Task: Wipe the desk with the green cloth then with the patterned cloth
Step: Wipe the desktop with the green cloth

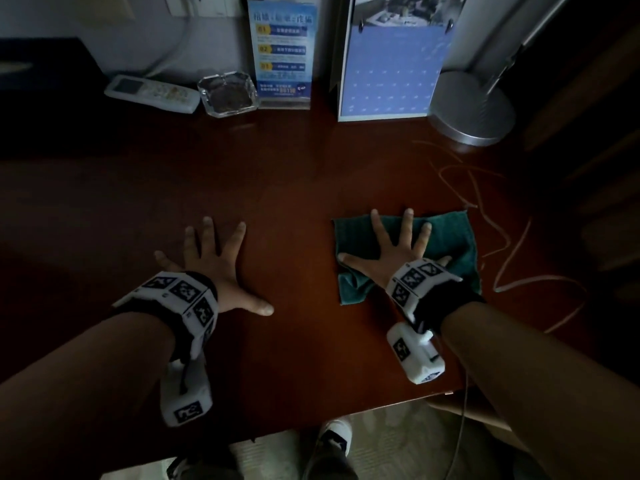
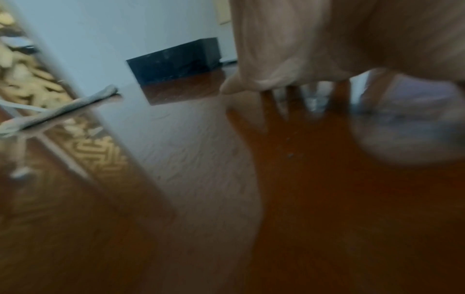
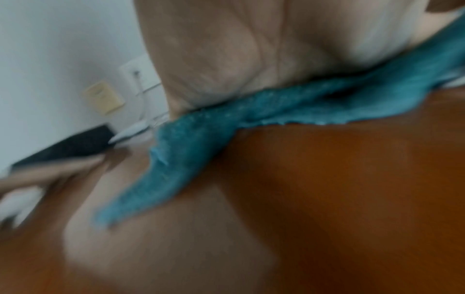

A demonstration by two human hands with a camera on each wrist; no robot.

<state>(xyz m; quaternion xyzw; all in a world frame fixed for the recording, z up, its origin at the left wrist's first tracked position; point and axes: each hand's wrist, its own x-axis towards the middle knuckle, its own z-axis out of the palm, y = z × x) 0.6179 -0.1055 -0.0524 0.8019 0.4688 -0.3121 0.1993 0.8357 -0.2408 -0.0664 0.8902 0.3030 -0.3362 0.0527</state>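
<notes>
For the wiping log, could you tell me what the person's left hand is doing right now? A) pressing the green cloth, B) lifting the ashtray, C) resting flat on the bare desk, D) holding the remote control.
C: the left hand lies spread, fingers straight, on the bare desk, while the right hand presses the green cloth.
</notes>
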